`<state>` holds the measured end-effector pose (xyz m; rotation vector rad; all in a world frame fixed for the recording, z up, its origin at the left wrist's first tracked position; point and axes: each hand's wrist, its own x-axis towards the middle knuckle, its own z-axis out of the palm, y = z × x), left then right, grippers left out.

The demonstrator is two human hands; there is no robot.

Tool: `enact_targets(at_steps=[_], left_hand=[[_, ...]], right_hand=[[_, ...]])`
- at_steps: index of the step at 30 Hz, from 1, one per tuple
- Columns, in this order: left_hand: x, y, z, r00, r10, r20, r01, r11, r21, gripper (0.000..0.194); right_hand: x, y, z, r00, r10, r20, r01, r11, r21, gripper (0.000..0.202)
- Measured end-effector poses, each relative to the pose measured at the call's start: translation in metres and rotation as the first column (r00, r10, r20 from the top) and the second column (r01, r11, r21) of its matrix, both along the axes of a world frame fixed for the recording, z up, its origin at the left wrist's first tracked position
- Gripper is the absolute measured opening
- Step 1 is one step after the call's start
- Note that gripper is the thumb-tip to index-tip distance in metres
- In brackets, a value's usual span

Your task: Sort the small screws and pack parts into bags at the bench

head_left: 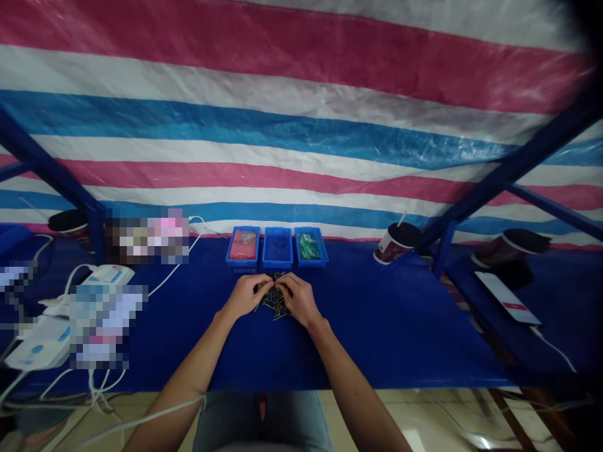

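A small pile of thin, dark pieces that look like screws point(277, 309) lies on the blue table. My left hand point(245, 295) is at the left of the pile, with thumb and index finger pinched. From the other side my right hand point(298, 299) reaches in, its fingertips pinched too and close to the left ones. Whatever sits between the fingertips is too small to make out. Just beyond the hands stand three blue trays: the left tray point(243, 263) holds red-pink packets, the middle tray point(277, 262) a few dark thin pieces, the right tray point(313, 262) green packets.
A lidded cup point(398, 243) stands at the back right near a blue frame post point(445, 251). Power strips point(42, 342) with white cables occupy the left side, beside blurred items. Further right are another cup point(509, 246) and a phone point(507, 297). A striped sheet point(301, 144) hangs behind.
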<state>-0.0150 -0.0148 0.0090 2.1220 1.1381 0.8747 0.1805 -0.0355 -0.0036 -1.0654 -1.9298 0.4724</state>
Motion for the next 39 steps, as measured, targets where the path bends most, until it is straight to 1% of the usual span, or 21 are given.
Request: enact_targets(at_steps=[3, 8, 14, 18, 25, 29, 32, 36, 39], left_hand=[[-0.0003, 0.0003, -0.0011, 1.000, -0.016, 0.008, 0.016, 1.000, -0.003, 0.026], [-0.0004, 0.0006, -0.0025, 0.999, -0.020, 0.025, 0.020, 1.000, 0.019, 0.027], [0.0009, 0.0008, -0.0004, 0.999, -0.003, 0.035, 0.002, 1.000, 0.025, 0.025], [0.0007, 0.0013, -0.0015, 1.000, 0.001, 0.029, -0.001, 1.000, 0.021, 0.025], [0.0010, 0.0013, -0.0027, 0.999, 0.008, 0.038, -0.010, 1.000, 0.026, 0.024], [0.0012, 0.0007, -0.0008, 0.999, 0.012, 0.048, -0.014, 1.000, 0.027, 0.026], [0.0004, 0.0009, -0.0005, 0.999, 0.020, 0.048, -0.021, 1.000, 0.016, 0.026], [-0.0010, 0.0013, -0.0002, 0.997, 0.047, 0.068, -0.047, 0.999, -0.015, 0.025], [-0.0010, 0.0013, 0.0004, 0.996, 0.056, 0.064, -0.055, 0.998, -0.022, 0.024]], right_hand=[[-0.0009, -0.0003, -0.0006, 1.000, 0.006, -0.012, -0.005, 1.000, 0.020, 0.019], [-0.0022, -0.0011, 0.0012, 1.000, -0.024, -0.001, 0.024, 1.000, -0.016, 0.017], [-0.0037, -0.0023, 0.0057, 0.995, -0.065, 0.078, 0.068, 0.997, -0.032, 0.014], [-0.0038, -0.0031, 0.0079, 0.988, -0.084, 0.128, 0.088, 0.996, -0.028, 0.014], [-0.0038, -0.0022, 0.0061, 0.979, -0.113, 0.171, 0.120, 0.992, -0.032, 0.015], [-0.0035, -0.0020, 0.0038, 0.977, -0.132, 0.170, 0.140, 0.989, -0.040, 0.021], [-0.0024, -0.0021, 0.0036, 0.983, -0.118, 0.141, 0.126, 0.991, -0.051, 0.024], [-0.0002, -0.0016, 0.0035, 0.996, -0.064, 0.058, 0.066, 0.997, -0.039, 0.016], [0.0005, -0.0007, 0.0024, 0.999, -0.045, 0.021, 0.046, 0.999, -0.023, 0.015]])
